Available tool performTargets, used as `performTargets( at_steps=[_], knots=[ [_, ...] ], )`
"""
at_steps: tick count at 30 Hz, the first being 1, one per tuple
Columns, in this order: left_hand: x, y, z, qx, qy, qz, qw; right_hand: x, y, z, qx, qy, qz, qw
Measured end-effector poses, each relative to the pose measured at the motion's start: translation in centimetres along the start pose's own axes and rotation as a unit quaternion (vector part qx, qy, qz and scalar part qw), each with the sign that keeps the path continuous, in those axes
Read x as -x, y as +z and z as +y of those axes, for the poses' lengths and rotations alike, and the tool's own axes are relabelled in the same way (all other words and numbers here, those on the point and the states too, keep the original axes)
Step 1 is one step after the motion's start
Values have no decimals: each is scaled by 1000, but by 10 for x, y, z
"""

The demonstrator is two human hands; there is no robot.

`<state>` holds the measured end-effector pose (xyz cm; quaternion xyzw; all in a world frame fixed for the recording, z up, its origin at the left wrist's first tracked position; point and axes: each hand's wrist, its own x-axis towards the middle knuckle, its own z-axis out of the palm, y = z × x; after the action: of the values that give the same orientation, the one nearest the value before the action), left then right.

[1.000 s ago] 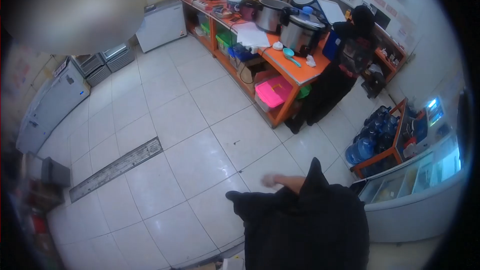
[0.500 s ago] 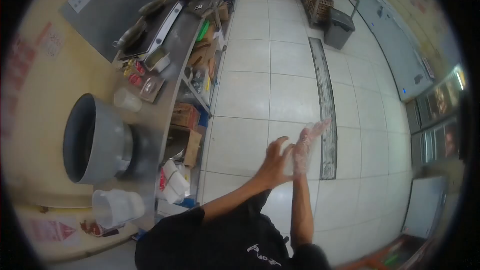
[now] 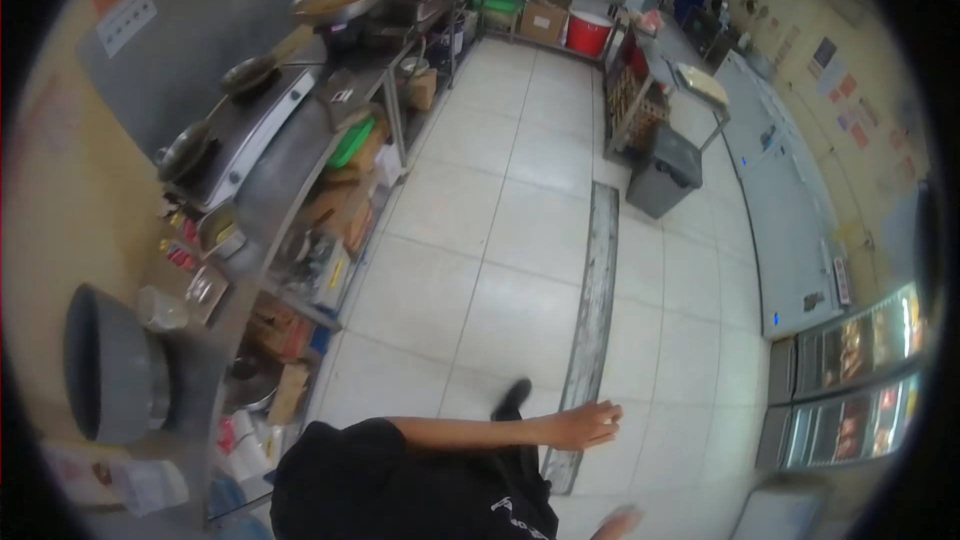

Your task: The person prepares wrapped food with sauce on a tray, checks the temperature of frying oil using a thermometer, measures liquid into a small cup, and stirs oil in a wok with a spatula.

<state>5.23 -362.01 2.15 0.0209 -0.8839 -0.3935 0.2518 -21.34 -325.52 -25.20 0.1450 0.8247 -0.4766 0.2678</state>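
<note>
My left hand (image 3: 584, 426) is held out over the floor drain strip (image 3: 592, 310), apart from it. Its fingers are loosely bent with small gaps, and I see nothing held in them. Low in the view, my right hand (image 3: 620, 521) is smeared by motion and partly cut off by the frame edge. Whether the clear plastic glove is still on it cannot be made out. A dark shoe (image 3: 513, 397) shows on the tiles beyond my left forearm.
A steel counter (image 3: 255, 225) runs along the left, bearing pans and a large grey pot (image 3: 110, 365). Ahead stand a grey bin (image 3: 663, 175) and a red bucket (image 3: 587, 34). A white chest freezer (image 3: 775, 200) and glass-door fridges (image 3: 850, 380) line the right.
My hands were together, the left at the wrist of the gloved right. They have parted, the right dropping low. The view has tilted up, and more of the room's far end shows.
</note>
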Motion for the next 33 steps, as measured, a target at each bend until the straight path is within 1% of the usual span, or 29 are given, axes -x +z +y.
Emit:
performTargets(
  at_steps=[1,2,3,4,5,7,8,9,10,11,12,13,14,15,16,17,18,20,21,22,23,25,26,27,28,30,31,32,33],
  knots=[
    [-25,-5,-46,24,-34,-18,999,-13,34,-22,12,25,-1,1000],
    [-45,-11,-100,26,-31,-17,999,-29,74,-48,31,37,-13,999],
    [-61,-16,-155,10,-34,-51,998,-47,116,-74,48,39,-31,998],
    [-82,-25,-196,-5,-35,-85,996,-64,166,-105,64,30,-49,996],
    [-105,-51,-218,-1,-31,-87,996,-81,216,-138,79,19,-69,994],
    [-137,-129,-255,15,-203,-63,977,-108,336,-221,117,-35,-110,986],
    [-153,-162,-276,13,-209,-65,976,-117,406,-267,144,-84,-125,978],
    [-168,-192,-299,-18,-242,-5,970,-115,483,-320,174,-160,-137,962],
    [-185,-224,-327,-51,-270,57,960,-91,565,-384,213,-284,-134,925],
    [-198,-253,-353,-46,-254,143,955,-56,640,-442,200,-477,-110,849],
    [-214,-284,-388,-50,-252,147,955,-65,735,-478,325,-665,4,672],
    [-228,-314,-426,-96,-265,265,922,-39,817,-523,117,-674,-88,725],
    [-241,-343,-465,-139,-272,375,875,12,874,-582,85,-712,-129,685],
    [-249,-370,-512,-147,-270,436,846,64,917,-636,54,-744,-165,646],
    [-255,-397,-558,-151,-268,490,816,88,967,-666,-36,-652,-293,699],
    [-270,-437,-593,-173,-258,524,793,101,1010,-691,-75,-582,-346,732],
    [-277,-466,-620,-165,-258,504,808,115,1053,-716,-120,-506,-389,760],
    [-307,-533,-694,-125,-292,532,785,107,1139,-771,-118,-483,-358,790],
    [-321,-568,-731,-147,-313,487,802,95,1175,-799,19,-453,-308,836],
    [-339,-600,-766,-169,-332,439,818,80,1208,-829,153,-406,-251,865],
    [-367,-632,-791,-129,-347,459,808,80,1224,-869,146,-399,-232,875],
    [-406,-677,-856,-129,-343,403,839,102,1236,-951,142,-398,-250,871],
    [-425,-700,-900,-136,-348,372,849,90,1279,-952,68,-420,-248,870],
    [-444,-723,-956,-101,-379,406,826,69,1323,-939,-1,-445,-244,861],
    [-454,-737,-1016,-93,-373,391,836,46,1350,-937,77,-528,-264,804],
    [-461,-759,-1140,-56,-400,379,833,6,1393,-981,182,-614,-406,652],
    [-457,-765,-1205,-123,-413,460,777,-19,1407,-1021,201,-615,-519,558],
    [-462,-781,-1265,-186,-422,534,709,-49,1418,-1027,309,-575,-552,519],
    [-472,-819,-1280,-165,-555,489,652,-46,1395,-1113,230,-386,-779,437]
  ],
)
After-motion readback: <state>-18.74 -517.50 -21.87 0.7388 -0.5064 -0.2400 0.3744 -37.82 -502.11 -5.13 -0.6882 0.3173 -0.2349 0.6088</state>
